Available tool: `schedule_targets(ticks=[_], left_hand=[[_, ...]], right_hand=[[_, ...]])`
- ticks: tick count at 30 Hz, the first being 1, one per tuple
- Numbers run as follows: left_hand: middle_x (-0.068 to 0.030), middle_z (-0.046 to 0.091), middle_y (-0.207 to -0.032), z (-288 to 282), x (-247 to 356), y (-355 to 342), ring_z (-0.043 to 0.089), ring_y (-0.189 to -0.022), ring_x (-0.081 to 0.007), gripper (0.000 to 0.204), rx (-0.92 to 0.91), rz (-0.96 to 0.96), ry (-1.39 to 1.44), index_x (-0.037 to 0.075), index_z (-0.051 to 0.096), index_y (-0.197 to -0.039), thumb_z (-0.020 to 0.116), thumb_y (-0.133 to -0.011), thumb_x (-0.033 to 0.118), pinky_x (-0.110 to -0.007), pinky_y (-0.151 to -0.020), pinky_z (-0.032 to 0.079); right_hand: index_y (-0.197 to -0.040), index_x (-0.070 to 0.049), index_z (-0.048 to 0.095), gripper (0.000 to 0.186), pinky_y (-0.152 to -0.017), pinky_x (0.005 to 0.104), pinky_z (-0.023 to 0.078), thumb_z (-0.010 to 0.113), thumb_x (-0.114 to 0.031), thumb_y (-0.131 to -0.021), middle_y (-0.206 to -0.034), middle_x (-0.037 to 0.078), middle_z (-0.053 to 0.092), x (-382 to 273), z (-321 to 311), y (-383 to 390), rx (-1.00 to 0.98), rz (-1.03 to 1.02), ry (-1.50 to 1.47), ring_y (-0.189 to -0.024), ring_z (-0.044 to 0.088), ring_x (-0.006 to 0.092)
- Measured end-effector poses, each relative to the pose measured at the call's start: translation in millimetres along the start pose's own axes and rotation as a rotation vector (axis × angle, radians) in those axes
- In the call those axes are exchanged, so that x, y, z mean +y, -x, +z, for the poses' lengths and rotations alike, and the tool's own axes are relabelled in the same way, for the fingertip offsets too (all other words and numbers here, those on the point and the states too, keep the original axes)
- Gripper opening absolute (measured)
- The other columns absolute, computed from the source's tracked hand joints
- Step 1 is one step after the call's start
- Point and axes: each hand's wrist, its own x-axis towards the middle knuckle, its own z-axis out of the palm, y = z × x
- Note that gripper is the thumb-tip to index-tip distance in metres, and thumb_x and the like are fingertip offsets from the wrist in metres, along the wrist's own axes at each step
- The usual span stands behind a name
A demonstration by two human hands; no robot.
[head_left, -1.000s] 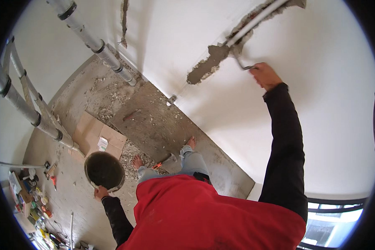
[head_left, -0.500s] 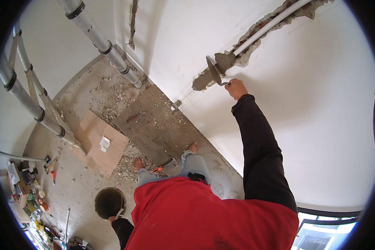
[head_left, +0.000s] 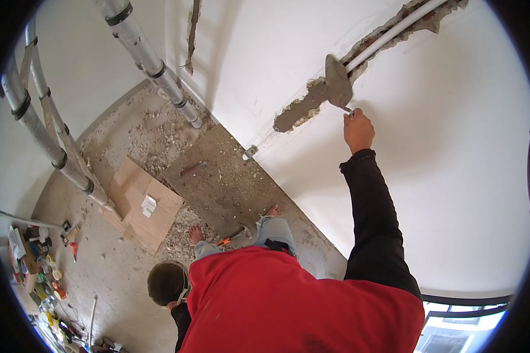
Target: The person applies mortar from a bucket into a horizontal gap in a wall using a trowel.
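Two grips: R hand (head_left: 359, 132) on trowel (head_left: 338, 82); L hand (head_left: 171, 305), mostly hidden, on bucket (head_left: 152, 276), inside v. dark.

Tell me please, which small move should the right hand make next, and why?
Perhaps the right hand should draw the trowel lightly across the grey filling, pressing it flat: the blade lies over the place where this filling meets the white pipe, and the groove around the pipe beyond stands open.
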Motion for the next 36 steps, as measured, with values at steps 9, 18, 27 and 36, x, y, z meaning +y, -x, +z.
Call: schedule_targets(ticks=[9,18,27,36], left_hand=[[-0.0125,0.072,-0.086,-30.0,37.7,-17.5,0.070,-0.081,-0.0271,0.020,0.062,0.016,0.055,0.008,0.075,-0.091,0.072,-0.075,0.020,-0.040,-0.074,0.057],[-0.0120,0.072,-0.086,-56.0,56.4,-18.6,0.070,-0.082,-0.0275,0.019,0.149,0.022,0.176,0.009,0.075,-0.090,0.071,-0.075,0.021,-0.040,-0.074,0.057],[-0.0116,0.072,-0.085,-39.3,56.8,-1.7,0.070,-0.082,-0.0279,0.018,0.094,0.077,0.026,0.009,0.075,-0.088,0.070,-0.076,0.022,-0.041,-0.075,0.056],[-0.0111,0.072,-0.085,-28.0,43.7,8.0,0.070,-0.083,-0.0283,0.017,0.035,0.131,-0.128,0.010,0.075,-0.087,0.069,-0.077,0.022,-0.041,-0.076,0.056]], right_hand=[[-0.083,-0.003,0.062,0.017,-0.053,0.0314,0.038,0.072,-0.016,-0.085,-0.063,0.003,0.053,14.0,-128.9,69.2,-0.378,-0.228,-0.677,-0.057,0.046,0.0139],[-0.074,-0.005,0.054,0.022,-0.045,0.0267,0.036,0.059,-0.017,-0.091,-0.059,-0.002,0.047,74.0,-21.8,-3.2,-0.548,0.124,-0.969,-0.048,0.043,0.0075],[-0.072,0.003,0.058,0.025,-0.047,0.0375,0.043,0.063,-0.019,-0.083,-0.059,0.013,0.054,92.1,62.4,-8.4,-0.396,-0.454,-0.482,-0.047,0.052,0.0232],[-0.077,0.004,0.062,0.028,-0.066,0.0500,0.046,0.064,-0.023,-0.083,-0.072,0.023,0.062,90.2,61.2,10.5,-0.272,-0.205,-0.449,-0.069,0.060,0.0428]])
